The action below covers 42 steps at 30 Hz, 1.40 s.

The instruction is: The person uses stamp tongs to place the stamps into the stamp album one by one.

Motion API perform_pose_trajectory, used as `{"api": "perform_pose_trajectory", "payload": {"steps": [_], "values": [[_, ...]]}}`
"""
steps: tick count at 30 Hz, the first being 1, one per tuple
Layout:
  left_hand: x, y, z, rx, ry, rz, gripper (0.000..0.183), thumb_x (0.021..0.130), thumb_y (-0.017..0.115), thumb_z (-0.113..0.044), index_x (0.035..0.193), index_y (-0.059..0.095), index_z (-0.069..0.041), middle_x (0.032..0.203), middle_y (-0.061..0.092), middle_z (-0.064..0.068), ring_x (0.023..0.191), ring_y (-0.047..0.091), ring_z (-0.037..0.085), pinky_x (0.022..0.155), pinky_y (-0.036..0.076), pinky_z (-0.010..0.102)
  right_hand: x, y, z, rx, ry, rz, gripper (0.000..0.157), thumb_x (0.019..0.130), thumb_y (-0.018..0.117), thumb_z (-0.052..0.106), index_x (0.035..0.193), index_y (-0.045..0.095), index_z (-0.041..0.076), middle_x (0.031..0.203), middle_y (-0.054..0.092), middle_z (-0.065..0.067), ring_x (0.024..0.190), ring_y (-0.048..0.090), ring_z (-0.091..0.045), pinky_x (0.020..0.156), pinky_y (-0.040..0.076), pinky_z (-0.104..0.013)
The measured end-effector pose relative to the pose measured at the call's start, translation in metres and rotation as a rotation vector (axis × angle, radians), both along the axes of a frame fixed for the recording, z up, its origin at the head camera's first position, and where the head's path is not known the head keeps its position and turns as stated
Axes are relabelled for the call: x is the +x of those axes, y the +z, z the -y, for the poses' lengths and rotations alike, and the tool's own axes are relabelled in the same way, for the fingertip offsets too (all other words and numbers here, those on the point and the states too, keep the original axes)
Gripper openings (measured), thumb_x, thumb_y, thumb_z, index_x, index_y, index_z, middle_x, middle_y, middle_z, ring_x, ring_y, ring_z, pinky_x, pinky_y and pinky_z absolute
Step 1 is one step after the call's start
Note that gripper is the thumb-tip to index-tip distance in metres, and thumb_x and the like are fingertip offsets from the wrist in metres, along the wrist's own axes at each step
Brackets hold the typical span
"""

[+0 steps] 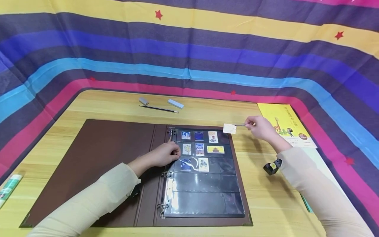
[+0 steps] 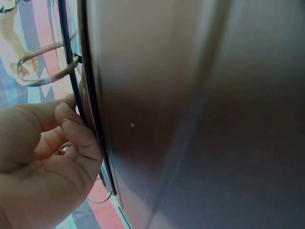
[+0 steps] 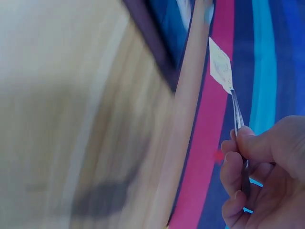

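My right hand [image 1: 260,127] pinches a pair of metal tweezers [image 3: 237,109] between thumb and fingers. The tweezer tips grip one corner of a small pale stamp [image 1: 229,128], held over the top right corner of the stamp album page. The album [image 1: 118,154] lies open, with a brown cover and a black pocket page [image 1: 204,184] on metal rings. Several stamps fill its upper pockets, among them a yellow one [image 1: 215,149]. My left hand [image 1: 161,154] rests at the page's left edge by the rings, fingers loosely curled; its fingertips are partly hidden in the left wrist view.
Behind the album lie a pencil [image 1: 159,109], a pale eraser [image 1: 175,104] and a small grey block [image 1: 143,101]. A yellow booklet [image 1: 284,121] is at the right, with a black strap-like item [image 1: 272,167] near the sleeve. A green-and-white tube [image 1: 10,188] lies far left.
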State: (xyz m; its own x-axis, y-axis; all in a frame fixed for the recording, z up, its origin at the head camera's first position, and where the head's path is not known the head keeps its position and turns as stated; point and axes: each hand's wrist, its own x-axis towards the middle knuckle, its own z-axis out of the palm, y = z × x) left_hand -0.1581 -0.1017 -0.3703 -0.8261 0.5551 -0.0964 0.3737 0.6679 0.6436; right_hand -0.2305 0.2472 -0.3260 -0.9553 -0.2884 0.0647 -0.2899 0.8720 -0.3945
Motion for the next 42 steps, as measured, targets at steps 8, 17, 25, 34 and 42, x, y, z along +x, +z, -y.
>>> {"api": "perform_pose_trajectory", "payload": {"steps": [8,17,25,34,42], "values": [[-0.001,0.0,0.0,0.002,-0.005,-0.002,0.009,0.079,0.053,-0.008,0.072,0.049,-0.011,0.072,0.041,0.0,0.064,0.04,0.012,0.057,0.035,0.026,0.029,-0.01,0.038,0.009,0.145,-0.019,0.005,0.077,0.055,0.005,0.074,0.055,0.009,0.07,0.054,-0.001,0.062,0.047,-0.015,0.055,0.037,-0.03],[-0.002,-0.002,0.0,0.004,-0.011,-0.006,0.009,0.079,0.053,-0.007,0.072,0.049,-0.011,0.071,0.041,-0.001,0.064,0.039,0.011,0.057,0.035,0.026,0.048,-0.027,0.046,0.07,0.237,0.007,0.013,0.075,0.057,0.005,0.068,0.052,0.015,0.064,0.05,0.006,0.059,0.044,-0.012,0.054,0.035,-0.028],[-0.001,-0.001,0.001,0.004,-0.016,-0.012,0.009,0.079,0.052,-0.007,0.072,0.049,-0.011,0.071,0.041,0.0,0.064,0.039,0.011,0.057,0.035,0.025,0.062,-0.027,0.041,0.115,0.269,0.08,0.013,0.074,0.057,0.006,0.068,0.053,0.017,0.065,0.051,0.008,0.059,0.044,-0.01,0.054,0.035,-0.027],[0.0,0.0,0.002,0.008,-0.023,-0.018,0.01,0.079,0.052,-0.007,0.071,0.049,-0.011,0.071,0.04,0.0,0.064,0.039,0.012,0.057,0.034,0.025,0.056,-0.022,0.041,0.093,0.316,0.048,0.013,0.075,0.056,0.003,0.069,0.053,0.014,0.066,0.051,0.006,0.059,0.044,-0.011,0.054,0.036,-0.029],[-0.001,-0.001,0.002,0.019,-0.024,-0.018,0.011,0.08,0.052,-0.007,0.071,0.048,-0.011,0.07,0.04,0.0,0.064,0.039,0.011,0.056,0.034,0.025,0.051,-0.026,0.046,0.099,0.346,0.034,0.015,0.073,0.058,0.003,0.068,0.054,0.018,0.064,0.051,0.009,0.059,0.045,-0.01,0.054,0.035,-0.029]]}}
